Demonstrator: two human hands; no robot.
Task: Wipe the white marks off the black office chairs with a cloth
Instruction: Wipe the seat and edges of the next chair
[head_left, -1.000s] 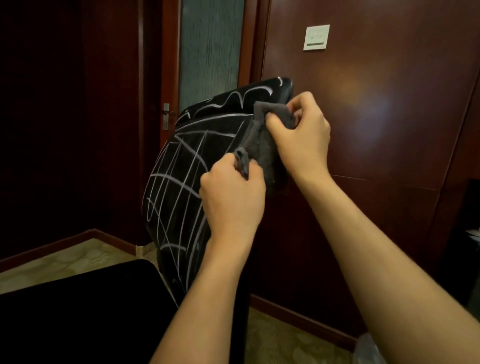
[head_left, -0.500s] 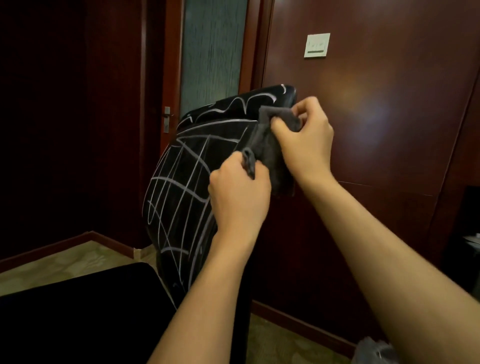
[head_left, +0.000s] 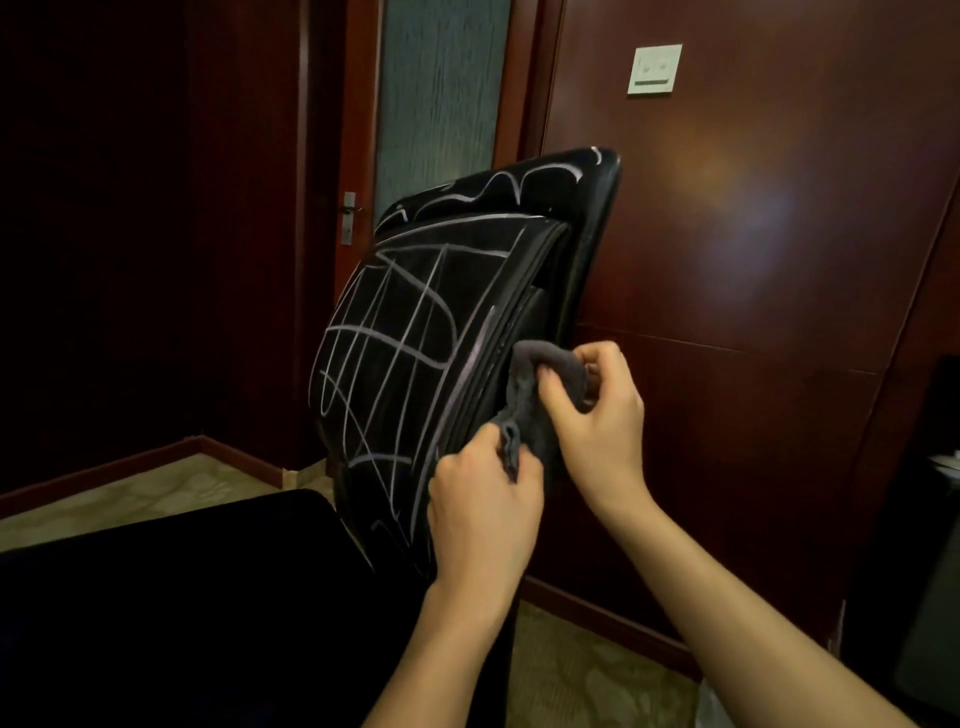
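A black office chair's backrest (head_left: 447, 332) stands in front of me, seen from its right side and covered in a grid of white marks (head_left: 395, 338). A dark grey cloth (head_left: 535, 395) lies against the backrest's right edge, about halfway down. My right hand (head_left: 597, 415) grips the cloth's upper part against that edge. My left hand (head_left: 483, 509) pinches the cloth's lower corner just below. The chair's black seat (head_left: 208, 597) fills the lower left.
A dark red wood-panelled wall (head_left: 753, 260) with a white switch plate (head_left: 653, 69) stands right behind the chair. A door with a frosted glass pane (head_left: 441, 93) and a metal handle (head_left: 349, 217) is at the back left. Patterned carpet (head_left: 571, 675) covers the floor.
Both hands and the cloth have slid down the backrest's right edge, from its top corner to about mid-height. The top corner now shows.
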